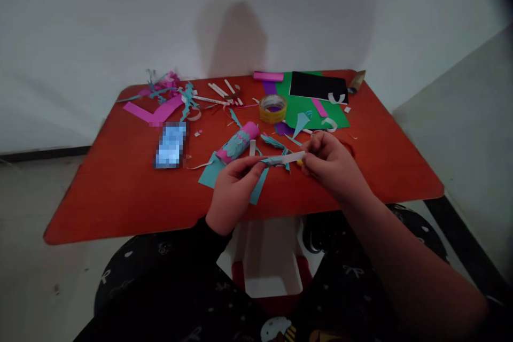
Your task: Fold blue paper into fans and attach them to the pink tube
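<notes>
Both my hands are above the middle of a red tabletop [100, 187], pinching a narrow white paper strip [285, 158] between them. My left hand [234, 192] grips its left end and rests close to loose teal paper pieces [211, 171]. My right hand [331, 165] holds the other end, with a small yellow object [300, 162] partly hidden beneath it. A rolled tube of pink and teal paper [238, 142] lies just beyond my left hand. Farther back stands a roll of clear tape [273, 108].
A green card [308, 109] and a black card [318, 86] lie at the far right, with a blurred phone [171, 144] and magenta paper strips [152, 112] to the left. Paper scraps are scattered around. A white box [270, 256] sits under the table's near edge.
</notes>
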{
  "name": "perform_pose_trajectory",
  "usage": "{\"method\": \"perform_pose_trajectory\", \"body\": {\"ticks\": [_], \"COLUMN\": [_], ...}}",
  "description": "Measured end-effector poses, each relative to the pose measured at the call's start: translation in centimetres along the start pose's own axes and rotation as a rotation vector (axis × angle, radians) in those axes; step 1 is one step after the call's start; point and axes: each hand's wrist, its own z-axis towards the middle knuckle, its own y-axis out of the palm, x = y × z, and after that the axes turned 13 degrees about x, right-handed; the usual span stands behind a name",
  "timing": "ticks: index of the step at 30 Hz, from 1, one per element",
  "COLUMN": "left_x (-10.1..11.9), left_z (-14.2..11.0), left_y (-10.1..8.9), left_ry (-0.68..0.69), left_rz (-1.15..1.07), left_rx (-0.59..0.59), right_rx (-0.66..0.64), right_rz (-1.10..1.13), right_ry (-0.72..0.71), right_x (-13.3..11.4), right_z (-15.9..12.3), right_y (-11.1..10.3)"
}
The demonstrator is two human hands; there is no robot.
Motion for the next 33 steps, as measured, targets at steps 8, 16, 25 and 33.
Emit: {"method": "perform_pose_trajectory", "body": {"ticks": [8, 16, 25, 33], "left_x": [-0.9, -1.5, -0.8, -0.7], "left_z": [0.4, 1.1, 1.3, 0.9], "left_y": [-0.1, -0.2, -0.6, -0.1], "left_ry": [-0.105, -0.231, -0.237, -0.283], "left_rz": [-0.122, -0.371, -0.458, -0.466], "left_rx": [-0.016, 0.0, -0.068, -0.08], "right_rx": [0.014, 0.058, 0.255, 0.233], "right_rz": [-0.022, 0.063, -0.074, -0.171], "right_ry": [-0.007, 0.03, -0.079, -0.256], "right_x": [0.4, 0.8, 0.8, 2.2], "right_z": [0.3, 0.9, 2.0, 2.8], "right_y": [-0.4, -1.2, -2.4, -2.1]}}
